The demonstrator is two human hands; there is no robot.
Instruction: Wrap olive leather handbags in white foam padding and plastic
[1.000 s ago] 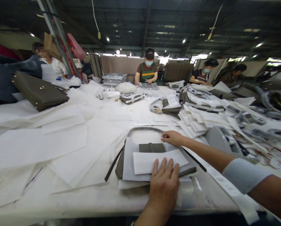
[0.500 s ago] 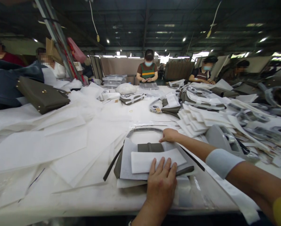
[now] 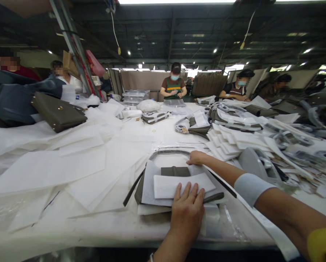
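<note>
A dark olive handbag (image 3: 138,193) lies flat on the table in front of me, its front covered by a thin white sheet (image 3: 149,182). On top rests a folded strip of white foam (image 3: 167,187). My left hand (image 3: 187,207) presses down on the strip's right part with its fingers outstretched. At the right end of the wrapped bag handle (image 3: 163,151), my right hand (image 3: 197,158) has its fingers closed on the handle's base; the fingertips are partly hidden. Dark straps stick out at both sides of the bag.
White sheets (image 3: 48,167) spread over the left of the table. Another olive handbag (image 3: 59,112) stands behind them. A grey tape dispenser (image 3: 251,163) and stacked foam sheets (image 3: 228,140) are at my right. Several people work beyond, one (image 3: 174,85) straight across.
The view has tilted up slightly. Both hands keep their places on the bag, and the person across has raised their hands a little.
</note>
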